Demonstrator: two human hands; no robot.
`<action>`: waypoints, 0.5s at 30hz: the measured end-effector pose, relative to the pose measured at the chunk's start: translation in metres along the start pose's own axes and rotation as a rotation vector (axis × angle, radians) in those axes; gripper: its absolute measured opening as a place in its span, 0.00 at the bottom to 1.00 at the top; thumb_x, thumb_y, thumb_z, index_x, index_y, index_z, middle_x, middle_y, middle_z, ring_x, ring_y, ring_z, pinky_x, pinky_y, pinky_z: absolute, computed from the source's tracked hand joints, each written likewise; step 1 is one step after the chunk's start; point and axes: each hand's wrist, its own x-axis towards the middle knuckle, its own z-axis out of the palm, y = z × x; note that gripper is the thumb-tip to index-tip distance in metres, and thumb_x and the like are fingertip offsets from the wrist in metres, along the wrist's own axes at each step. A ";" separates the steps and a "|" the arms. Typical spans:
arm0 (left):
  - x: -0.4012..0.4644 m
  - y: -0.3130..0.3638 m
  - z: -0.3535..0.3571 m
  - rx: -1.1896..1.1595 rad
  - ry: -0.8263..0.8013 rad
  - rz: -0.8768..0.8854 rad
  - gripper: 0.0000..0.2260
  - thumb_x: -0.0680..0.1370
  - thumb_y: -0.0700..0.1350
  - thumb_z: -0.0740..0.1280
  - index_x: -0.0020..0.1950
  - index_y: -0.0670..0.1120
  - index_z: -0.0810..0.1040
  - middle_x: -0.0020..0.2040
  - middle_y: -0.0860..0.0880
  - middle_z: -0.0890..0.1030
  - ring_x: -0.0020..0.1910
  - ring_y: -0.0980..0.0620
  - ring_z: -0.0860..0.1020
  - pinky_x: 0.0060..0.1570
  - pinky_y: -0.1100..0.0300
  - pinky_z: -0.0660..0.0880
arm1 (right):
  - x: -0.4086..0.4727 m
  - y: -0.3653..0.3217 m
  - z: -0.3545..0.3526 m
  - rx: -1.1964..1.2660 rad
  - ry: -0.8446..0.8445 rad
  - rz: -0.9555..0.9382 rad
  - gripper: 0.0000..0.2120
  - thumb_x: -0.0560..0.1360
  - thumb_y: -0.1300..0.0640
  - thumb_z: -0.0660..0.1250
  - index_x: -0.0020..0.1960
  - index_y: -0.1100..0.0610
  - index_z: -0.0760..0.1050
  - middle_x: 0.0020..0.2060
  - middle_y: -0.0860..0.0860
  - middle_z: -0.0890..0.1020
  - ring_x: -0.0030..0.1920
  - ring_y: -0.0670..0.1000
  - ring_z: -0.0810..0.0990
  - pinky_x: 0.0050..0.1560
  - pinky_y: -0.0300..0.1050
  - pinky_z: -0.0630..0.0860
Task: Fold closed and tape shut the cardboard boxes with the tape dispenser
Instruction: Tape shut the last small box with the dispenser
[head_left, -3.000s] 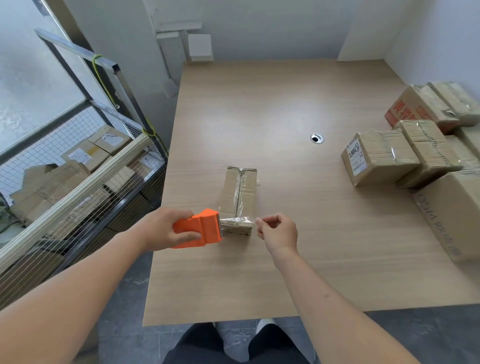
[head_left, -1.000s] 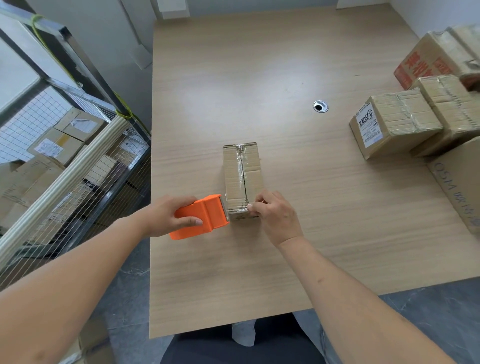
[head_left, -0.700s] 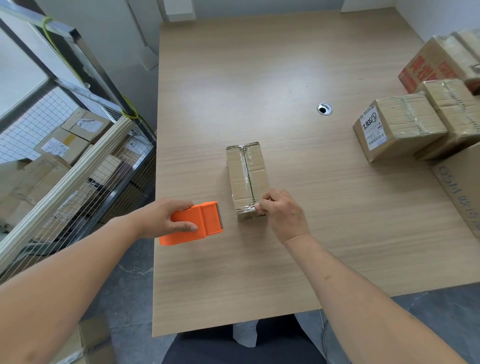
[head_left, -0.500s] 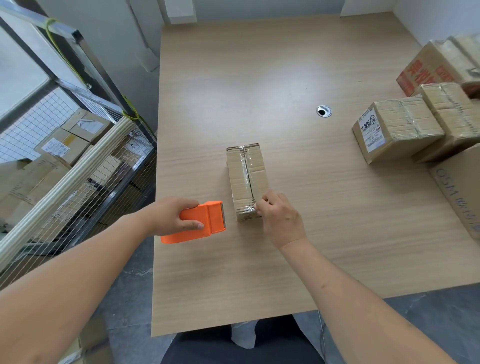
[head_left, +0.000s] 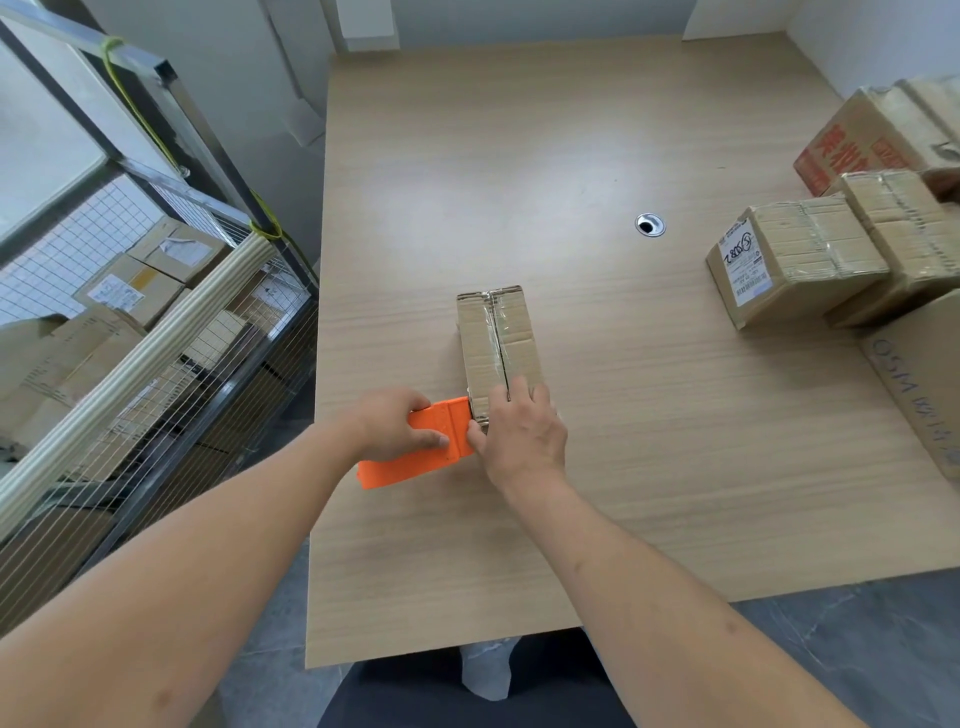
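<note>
- left hand (head_left: 396, 423) gripping orange tape dispenser (head_left: 415, 451), nose at near end of box (head_left: 497, 348)
- right hand (head_left: 524, 436) flat, fingers pressing box end
- on table (head_left: 571, 156)

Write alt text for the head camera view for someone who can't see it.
A person's left hand holds an orange tape dispenser against the near end of a small cardboard box on a wooden table, while the right hand presses that end.

surface (head_left: 519, 156): light wood grain, round grommet (head_left: 650, 225) set in it | box (head_left: 496, 343): near-left of grommet, long, seam taped | dispenser (head_left: 415, 457): orange, near-left of grommet, at box's near end | stack (head_left: 852, 244): taped boxes, right of grommet, along surface's right edge
</note>
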 end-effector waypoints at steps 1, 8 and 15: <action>0.000 0.002 -0.001 -0.004 -0.006 -0.002 0.15 0.74 0.64 0.72 0.50 0.55 0.79 0.45 0.54 0.81 0.47 0.49 0.79 0.46 0.53 0.74 | 0.001 -0.001 0.001 -0.002 -0.010 0.007 0.20 0.77 0.40 0.66 0.60 0.54 0.74 0.58 0.52 0.73 0.60 0.58 0.72 0.57 0.53 0.73; -0.001 0.016 -0.009 -0.002 -0.048 -0.066 0.14 0.75 0.62 0.72 0.44 0.53 0.78 0.44 0.52 0.81 0.46 0.48 0.79 0.44 0.55 0.73 | 0.000 -0.006 0.005 -0.018 -0.042 0.018 0.17 0.76 0.44 0.66 0.58 0.55 0.74 0.58 0.54 0.73 0.60 0.61 0.72 0.61 0.58 0.73; -0.005 0.016 -0.008 -0.034 -0.038 -0.093 0.15 0.74 0.63 0.73 0.47 0.51 0.80 0.44 0.52 0.81 0.44 0.50 0.79 0.39 0.56 0.70 | -0.001 -0.008 0.004 -0.017 -0.053 0.022 0.17 0.75 0.45 0.67 0.58 0.55 0.74 0.58 0.54 0.73 0.60 0.61 0.72 0.62 0.59 0.73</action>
